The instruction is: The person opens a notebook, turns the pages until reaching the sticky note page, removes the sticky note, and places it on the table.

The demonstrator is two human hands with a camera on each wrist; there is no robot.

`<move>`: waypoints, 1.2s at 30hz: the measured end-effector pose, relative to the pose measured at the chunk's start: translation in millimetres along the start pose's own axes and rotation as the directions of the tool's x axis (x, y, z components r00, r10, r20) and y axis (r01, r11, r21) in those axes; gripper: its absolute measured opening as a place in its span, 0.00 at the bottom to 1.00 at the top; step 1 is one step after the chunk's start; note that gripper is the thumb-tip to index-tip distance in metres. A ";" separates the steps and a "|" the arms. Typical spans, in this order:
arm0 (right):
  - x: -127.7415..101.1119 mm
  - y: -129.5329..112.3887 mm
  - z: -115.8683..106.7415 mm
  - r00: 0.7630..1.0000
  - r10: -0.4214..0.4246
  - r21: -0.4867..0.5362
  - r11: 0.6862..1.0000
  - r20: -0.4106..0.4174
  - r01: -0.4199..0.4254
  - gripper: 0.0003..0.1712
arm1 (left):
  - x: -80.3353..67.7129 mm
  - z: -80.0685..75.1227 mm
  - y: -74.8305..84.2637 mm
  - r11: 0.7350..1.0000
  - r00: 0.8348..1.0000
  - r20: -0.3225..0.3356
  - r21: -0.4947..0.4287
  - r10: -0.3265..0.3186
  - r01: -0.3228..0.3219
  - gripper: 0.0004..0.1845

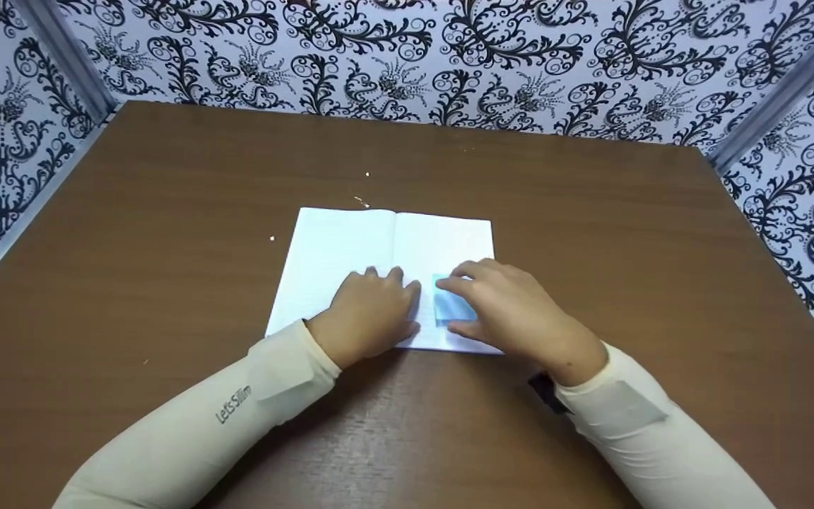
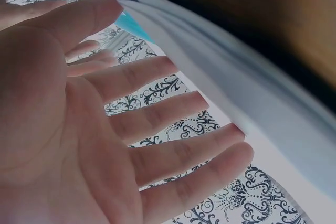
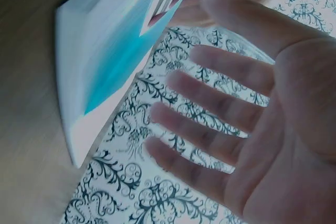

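An open notebook (image 1: 347,240) with white pages lies on the table. On its right page is a small blue square of paper (image 1: 453,305), much like a sticky note; the right wrist view shows part of this blue sheet (image 3: 118,66) standing up from the page. My left hand (image 1: 370,314) rests its fingertips on the notebook near the centre fold, fingers spread and fairly straight in the left wrist view. Over the right page, my right hand (image 1: 520,307) hovers with fingers apart and relaxed, its thumb and fingers around the blue paper, part of which it hides.
The brown wooden table (image 1: 202,170) extends around the notebook on all sides. A few tiny pale scraps (image 1: 362,202) lie beyond and left of it. Patterned black-and-white walls (image 1: 393,63) stand along the back and both sides.
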State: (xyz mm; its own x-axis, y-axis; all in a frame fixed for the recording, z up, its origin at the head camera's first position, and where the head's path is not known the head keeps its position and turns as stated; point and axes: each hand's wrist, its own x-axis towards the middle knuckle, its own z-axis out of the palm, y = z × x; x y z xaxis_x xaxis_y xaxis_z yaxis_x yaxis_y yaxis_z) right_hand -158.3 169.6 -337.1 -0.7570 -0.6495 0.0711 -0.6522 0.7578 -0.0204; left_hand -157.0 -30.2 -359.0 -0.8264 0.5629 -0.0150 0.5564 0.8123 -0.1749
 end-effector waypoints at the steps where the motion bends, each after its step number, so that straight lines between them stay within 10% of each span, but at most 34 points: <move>1: 2.4 -1.3 1.2 1.000 0.003 -0.006 1.000 0.015 -0.003 0.31 | 0.1 -0.2 0.2 1.000 1.000 -0.001 0.000 0.000 0.000 0.28; 22: 9.8 -4.0 16.9 1.000 -0.011 -0.092 0.996 -0.010 0.010 0.08 | -0.9 3.0 -2.3 1.000 1.000 -0.010 -0.021 0.002 -0.003 0.29; 36: 12.1 1.7 14.0 0.994 0.085 -0.043 0.995 -0.065 -0.088 0.13 | -3.1 1.2 -3.7 1.000 1.000 -0.004 0.014 0.023 -0.023 0.30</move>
State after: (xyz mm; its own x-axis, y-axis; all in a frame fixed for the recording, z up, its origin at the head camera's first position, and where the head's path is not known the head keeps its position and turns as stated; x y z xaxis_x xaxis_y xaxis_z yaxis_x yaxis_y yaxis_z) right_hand -169.2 162.2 -350.3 -0.8058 -0.5770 0.1334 -0.5804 0.8142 0.0163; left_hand -156.5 -35.1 -359.4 -0.8131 0.5819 -0.0150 0.5738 0.7969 -0.1887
